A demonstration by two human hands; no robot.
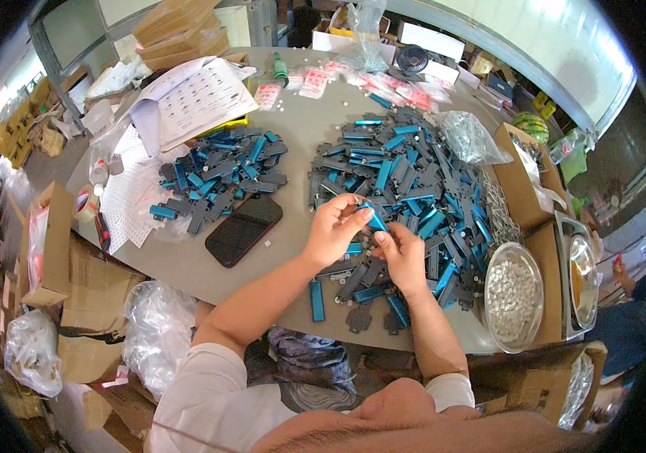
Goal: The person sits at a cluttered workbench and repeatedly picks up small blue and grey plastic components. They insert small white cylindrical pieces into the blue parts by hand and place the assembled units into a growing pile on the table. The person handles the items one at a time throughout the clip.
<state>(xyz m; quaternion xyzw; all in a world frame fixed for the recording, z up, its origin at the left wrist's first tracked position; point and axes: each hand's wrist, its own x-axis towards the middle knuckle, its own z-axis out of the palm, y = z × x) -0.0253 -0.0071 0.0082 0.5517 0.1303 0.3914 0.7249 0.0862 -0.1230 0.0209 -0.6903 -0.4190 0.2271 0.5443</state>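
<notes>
A: What is in hand, from where we stand?

B: One blue piece [373, 217], slim, held aslant just above the near-left part of the large heap of blue and dark grey parts [406, 189].

A: Fingers?

B: Left hand [332, 232]: thumb and forefinger pinching the upper end. Right hand [403, 258]: thumb and fingers closed about the lower end, undersides hidden. Neither is released.

A: How is such work best done, would you say?

B: My judgement, in order. First: firm pinch with the left, lighter guiding touch with the right. Second: thumbs on the flat faces, clear of the edges. Third: even pressure along the length, no twisting, as the thin part may bend. Exactly what the fingertips are doing at the join, I cannot tell.

A: Goods nearby?

B: Smaller heap of similar parts [225, 170], to the left. Dark phone [244, 231], lying just beside it on the grey table [293, 121]. Small white pieces [512, 300], in a round metal bowl at the right.

A: Any caution?

B: One: loose parts crowd beneath both hands; a dropped piece could be lost among them. Wrists held clear seem wise.
</notes>
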